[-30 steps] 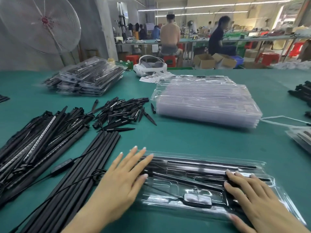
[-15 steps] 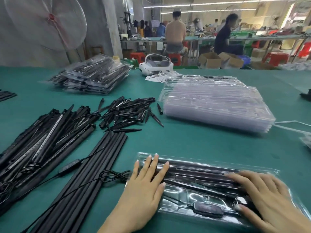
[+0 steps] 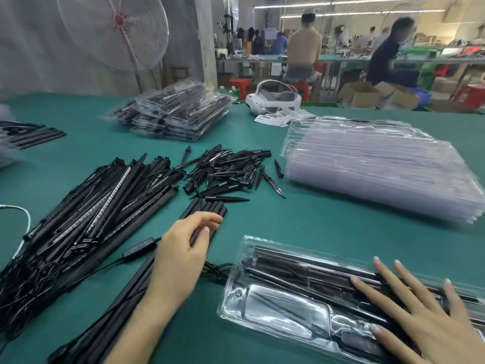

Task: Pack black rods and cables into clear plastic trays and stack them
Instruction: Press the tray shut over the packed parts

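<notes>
The clear plastic tray (image 3: 301, 298) in work lies on the green table (image 3: 301, 216) at 5 o'clock of the view. It already carries several black rods along its far channels and a dark controller block near its close edge; a cable (image 3: 217, 269) trails out of its left end.

The right hand (image 3: 430, 316) lies flat on the tray's right half, fingers straight and spread, pressing it down.

The left hand (image 3: 183, 248) rests at 7 o'clock on the straight bundle of black rods (image 3: 207, 207) just left of the tray. Its fingers curl over the rod ends and the thumb is tucked under; motion blur hides whether a single rod is pinched, so a firm grip cannot be confirmed.

Step in hand, as judged: loading. One more rod is being selected while the tray is steadied.

Next move calls for: separating one rod from the bundle, carrying it right, aligning it lengthwise with a free channel and seating it flat. The trailing cable should be tucked inside before stacking.

Filled trays (image 3: 175, 111) stand at 11 o'clock; the empty tray stack (image 3: 380, 166) sits at 2 o'clock; loose black spikes (image 3: 231, 169) lie at 12 o'clock.
</notes>
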